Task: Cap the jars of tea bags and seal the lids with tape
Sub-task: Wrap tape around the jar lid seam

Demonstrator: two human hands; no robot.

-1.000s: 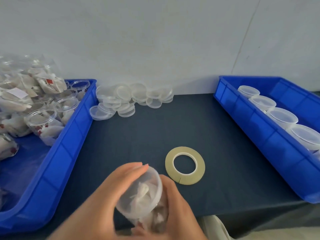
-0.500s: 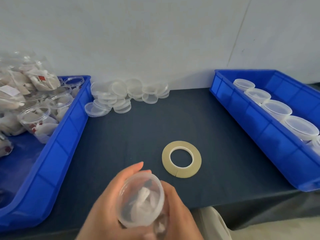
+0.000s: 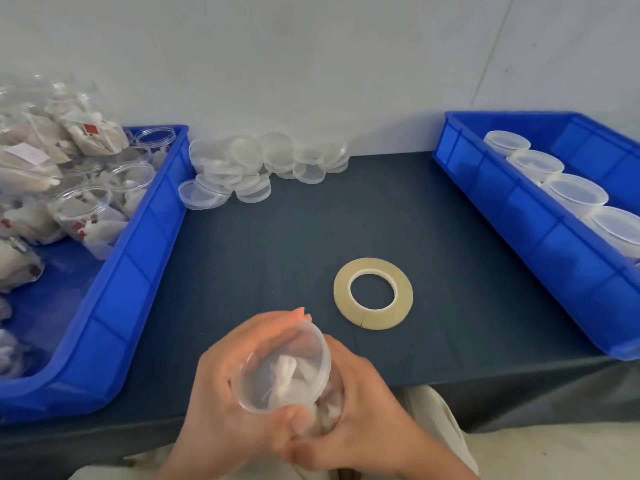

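A clear plastic jar of white tea bags (image 3: 284, 372) with a clear lid on top is held over the table's front edge, tilted toward me. My left hand (image 3: 225, 386) curls round the lid and the jar's left side. My right hand (image 3: 360, 410) grips the jar's body from the right and below. A beige roll of tape (image 3: 373, 293) lies flat on the dark table (image 3: 277, 251), a short way beyond and to the right of the jar. A heap of loose clear lids (image 3: 256, 168) sits at the back by the wall.
A blue bin (image 3: 114, 292) on the left holds several open jars with tea bags (image 3: 83, 216) and loose tea bag packets. A blue bin (image 3: 540, 237) on the right holds a row of capped jars (image 3: 571, 192). A white wall stands behind the table.
The jar in both hands has tilted a little more toward me and the lid sits lower in view. The tape roll and the bins have not moved on the table.
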